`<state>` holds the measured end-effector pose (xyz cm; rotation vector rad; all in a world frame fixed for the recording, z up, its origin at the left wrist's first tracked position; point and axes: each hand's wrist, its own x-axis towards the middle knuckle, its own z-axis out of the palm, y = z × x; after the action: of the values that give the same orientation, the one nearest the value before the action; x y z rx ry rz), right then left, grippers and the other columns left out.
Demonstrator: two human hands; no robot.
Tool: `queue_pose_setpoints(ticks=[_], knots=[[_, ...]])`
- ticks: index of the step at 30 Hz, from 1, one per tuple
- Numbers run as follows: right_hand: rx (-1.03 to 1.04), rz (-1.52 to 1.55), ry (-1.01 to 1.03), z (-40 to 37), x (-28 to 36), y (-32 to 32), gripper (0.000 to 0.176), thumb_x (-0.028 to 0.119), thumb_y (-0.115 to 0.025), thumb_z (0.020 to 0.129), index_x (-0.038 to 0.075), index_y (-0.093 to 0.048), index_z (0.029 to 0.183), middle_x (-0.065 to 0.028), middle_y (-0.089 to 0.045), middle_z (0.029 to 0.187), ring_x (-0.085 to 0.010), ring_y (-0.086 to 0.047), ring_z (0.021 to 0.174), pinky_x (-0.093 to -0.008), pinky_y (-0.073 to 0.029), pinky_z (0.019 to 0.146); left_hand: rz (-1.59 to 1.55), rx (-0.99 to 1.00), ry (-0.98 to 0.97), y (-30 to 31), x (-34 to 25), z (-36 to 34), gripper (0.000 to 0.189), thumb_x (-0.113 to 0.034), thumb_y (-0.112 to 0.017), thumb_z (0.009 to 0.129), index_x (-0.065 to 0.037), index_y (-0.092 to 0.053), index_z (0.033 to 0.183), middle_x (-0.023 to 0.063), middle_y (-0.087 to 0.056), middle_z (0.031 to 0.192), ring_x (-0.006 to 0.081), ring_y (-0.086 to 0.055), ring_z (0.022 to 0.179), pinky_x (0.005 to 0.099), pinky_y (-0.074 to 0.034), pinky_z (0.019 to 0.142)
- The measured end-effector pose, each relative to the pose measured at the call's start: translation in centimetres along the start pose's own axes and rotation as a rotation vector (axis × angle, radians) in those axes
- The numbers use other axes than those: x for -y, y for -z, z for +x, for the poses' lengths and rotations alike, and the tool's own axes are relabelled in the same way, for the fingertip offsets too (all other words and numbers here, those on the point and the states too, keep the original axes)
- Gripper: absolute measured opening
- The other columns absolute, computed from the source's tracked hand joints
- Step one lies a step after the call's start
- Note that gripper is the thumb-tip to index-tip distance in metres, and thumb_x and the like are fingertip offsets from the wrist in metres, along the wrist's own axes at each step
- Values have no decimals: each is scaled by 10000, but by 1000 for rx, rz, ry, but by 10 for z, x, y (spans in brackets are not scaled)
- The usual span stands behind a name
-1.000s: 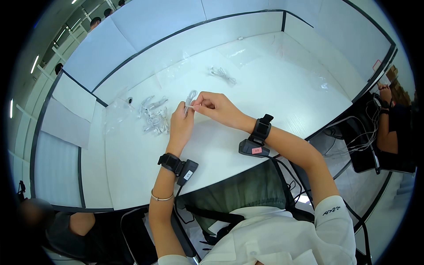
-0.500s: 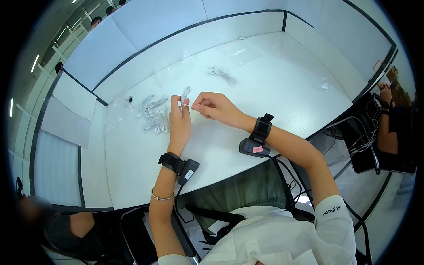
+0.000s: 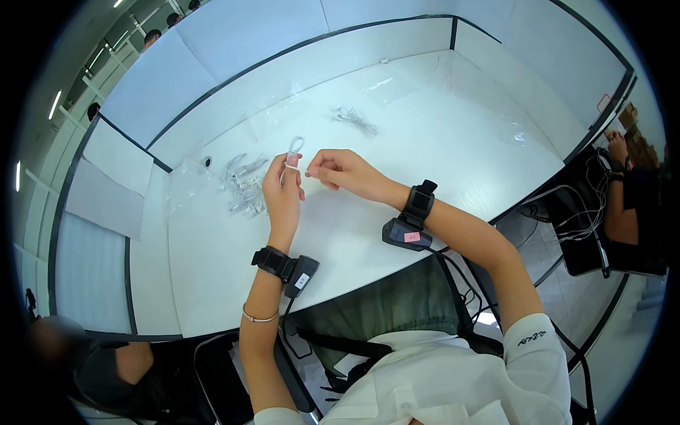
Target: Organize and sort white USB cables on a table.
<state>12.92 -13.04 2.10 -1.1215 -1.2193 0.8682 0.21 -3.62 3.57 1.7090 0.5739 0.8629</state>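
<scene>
A small looped white cable (image 3: 297,144) rises from the fingers of my left hand (image 3: 283,191), which is closed on it. Just right of it, my right hand (image 3: 347,172) is closed with thumb and index finger pinched; whatever is between the fingertips is too small to make out. The two hands are slightly apart. Left of my left hand lies a pile of bundled white cables (image 3: 246,185) on the white table (image 3: 368,234). Farther back lies another bundled white cable (image 3: 356,120).
Clear plastic film (image 3: 188,185) lies at the table's left, with more toward the back. White partitions (image 3: 397,39) enclose the table. A person's hand (image 3: 618,150) and loose cables (image 3: 591,205) show at the right. Another person (image 3: 106,365) is at the lower left.
My left hand has moved slightly left with the looped cable, and the gap to my right hand has widened. My right hand has barely moved.
</scene>
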Motion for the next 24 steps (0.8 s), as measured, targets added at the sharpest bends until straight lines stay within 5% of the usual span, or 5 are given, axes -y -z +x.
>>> queue_pose_setpoints(ticks=[4,7,16,21,24], knots=[[-18,4,10,3,-6,0,150,172,-521,893,30,-559,863,11,-499,612,-59,-420,549,-218,-333,515,-137,65,31,-2,-5,-2,355,-301,-480,933,24,-584,1030,-46,-337,559,23,-319,439,197,-321,405],[49,36,-37,6,-6,3,168,190,-527,890,34,-587,874,17,-517,655,-60,-440,596,-211,-358,559,-240,154,40,4,3,-1,347,-278,-487,930,25,-578,1073,5,-515,678,31,-355,481,204,-366,460],[160,165,-121,3,0,25,208,236,-518,880,55,-608,927,39,-501,727,-59,-425,684,-207,-347,647,-394,385,155,9,3,3,385,-301,-567,887,-4,-586,1130,-14,-520,751,48,-355,514,242,-431,571],[62,77,-102,2,9,25,184,219,-548,858,52,-599,918,38,-514,754,-49,-421,684,-203,-345,647,-367,395,100,12,-11,0,323,-179,-650,815,6,-577,1070,-15,-497,756,40,-360,486,240,-453,560],[4,196,-122,0,17,25,141,191,-585,823,65,-600,887,27,-529,716,-52,-449,676,-189,-351,634,-317,452,156,11,-10,0,268,-217,-702,772,-34,-531,869,-26,-477,715,34,-359,452,244,-461,544]])
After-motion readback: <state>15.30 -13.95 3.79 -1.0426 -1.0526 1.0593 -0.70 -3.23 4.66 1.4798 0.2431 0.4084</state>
